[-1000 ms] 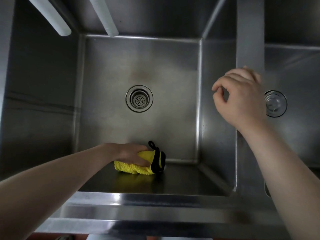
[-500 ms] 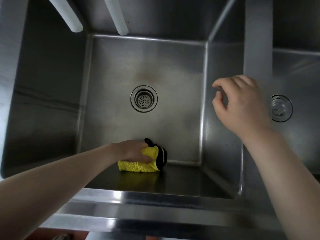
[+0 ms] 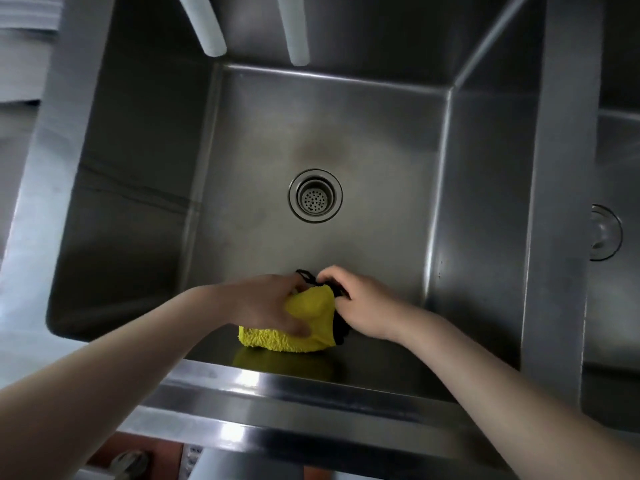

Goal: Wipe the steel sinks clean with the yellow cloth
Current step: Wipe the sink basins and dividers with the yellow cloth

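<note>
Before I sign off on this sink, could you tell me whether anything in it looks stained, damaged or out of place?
A faint brownish stain lies on the sink floor just behind the drain. Dark streaks cross the left wall. Nothing looks broken or spilled.

Your cloth (image 3: pixel 313 308): bright yellow, black trim along one edge
Your sink (image 3: pixel 485 209): grey brushed steel, faint brownish stain above drain (image 3: pixel 315 195)
Spouts (image 3: pixel 204 26): pale white
</note>
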`<action>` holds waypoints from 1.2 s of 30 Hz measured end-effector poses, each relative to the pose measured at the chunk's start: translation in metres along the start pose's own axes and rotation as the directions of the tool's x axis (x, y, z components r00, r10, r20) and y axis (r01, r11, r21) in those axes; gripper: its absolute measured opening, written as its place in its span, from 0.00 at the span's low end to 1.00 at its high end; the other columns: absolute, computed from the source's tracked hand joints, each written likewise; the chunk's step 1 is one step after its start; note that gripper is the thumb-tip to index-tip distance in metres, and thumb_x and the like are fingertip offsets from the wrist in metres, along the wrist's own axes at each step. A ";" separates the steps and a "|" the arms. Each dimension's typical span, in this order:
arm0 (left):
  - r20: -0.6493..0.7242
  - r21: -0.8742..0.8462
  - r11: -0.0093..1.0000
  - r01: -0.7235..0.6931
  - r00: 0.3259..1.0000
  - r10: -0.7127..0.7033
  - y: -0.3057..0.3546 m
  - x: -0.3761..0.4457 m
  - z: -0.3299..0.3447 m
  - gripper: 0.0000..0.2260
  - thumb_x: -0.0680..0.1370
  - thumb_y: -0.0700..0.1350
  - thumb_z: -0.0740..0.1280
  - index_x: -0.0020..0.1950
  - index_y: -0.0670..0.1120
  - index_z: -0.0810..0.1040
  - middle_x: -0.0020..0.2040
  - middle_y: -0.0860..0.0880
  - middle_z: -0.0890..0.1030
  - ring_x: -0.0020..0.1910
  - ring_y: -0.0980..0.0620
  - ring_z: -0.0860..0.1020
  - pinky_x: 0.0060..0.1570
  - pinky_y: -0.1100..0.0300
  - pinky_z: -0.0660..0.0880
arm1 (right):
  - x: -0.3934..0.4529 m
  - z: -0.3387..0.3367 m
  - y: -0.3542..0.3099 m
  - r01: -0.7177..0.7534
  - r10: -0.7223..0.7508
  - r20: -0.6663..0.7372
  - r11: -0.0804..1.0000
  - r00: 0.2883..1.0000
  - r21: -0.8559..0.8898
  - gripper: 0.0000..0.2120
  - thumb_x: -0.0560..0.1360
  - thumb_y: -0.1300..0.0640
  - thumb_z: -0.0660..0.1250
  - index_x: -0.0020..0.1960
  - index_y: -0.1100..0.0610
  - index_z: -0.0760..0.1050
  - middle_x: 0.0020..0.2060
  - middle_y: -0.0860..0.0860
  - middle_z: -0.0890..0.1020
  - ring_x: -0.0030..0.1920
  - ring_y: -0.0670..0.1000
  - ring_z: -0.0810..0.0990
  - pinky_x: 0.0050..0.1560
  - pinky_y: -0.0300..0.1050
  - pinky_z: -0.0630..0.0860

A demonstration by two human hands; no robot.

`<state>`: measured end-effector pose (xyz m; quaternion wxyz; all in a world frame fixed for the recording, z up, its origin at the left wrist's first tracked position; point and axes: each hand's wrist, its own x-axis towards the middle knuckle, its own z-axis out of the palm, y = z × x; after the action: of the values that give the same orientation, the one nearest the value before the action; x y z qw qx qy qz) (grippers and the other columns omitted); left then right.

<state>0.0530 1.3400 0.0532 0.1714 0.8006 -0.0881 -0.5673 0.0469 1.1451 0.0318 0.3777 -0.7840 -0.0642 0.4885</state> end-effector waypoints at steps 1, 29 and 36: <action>0.004 -0.007 1.000 0.001 1.000 -0.001 -0.001 -0.002 -0.001 0.33 0.73 0.61 0.72 0.74 0.55 0.63 0.64 0.53 0.74 0.55 0.53 0.73 0.52 0.60 0.70 | 0.000 0.004 -0.004 -0.011 0.011 0.019 1.000 1.000 0.025 0.18 0.80 0.57 0.58 0.68 0.46 0.69 0.62 0.49 0.77 0.59 0.52 0.76 0.58 0.49 0.75; -0.662 0.095 0.995 0.026 0.748 0.044 -0.104 -0.112 0.030 0.19 0.82 0.58 0.52 0.58 0.51 0.78 0.51 0.52 0.81 0.56 0.47 0.78 0.54 0.50 0.76 | 0.019 0.035 -0.038 0.086 -0.109 0.195 0.989 0.975 0.120 0.43 0.66 0.31 0.72 0.75 0.46 0.64 0.69 0.43 0.72 0.68 0.47 0.72 0.71 0.51 0.69; -0.771 0.105 0.993 0.049 0.635 0.050 -0.110 -0.115 0.036 0.14 0.80 0.51 0.57 0.53 0.47 0.79 0.48 0.50 0.80 0.55 0.44 0.77 0.53 0.49 0.74 | 0.035 0.059 -0.041 0.047 -0.052 0.148 0.998 0.988 0.039 0.39 0.63 0.26 0.67 0.70 0.40 0.67 0.62 0.38 0.74 0.65 0.46 0.75 0.67 0.47 0.72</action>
<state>-0.0262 1.4743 0.1019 0.1460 0.9747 -0.0392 -0.1646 0.0277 1.2214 0.0197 0.3976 -0.7366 -0.1030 0.5373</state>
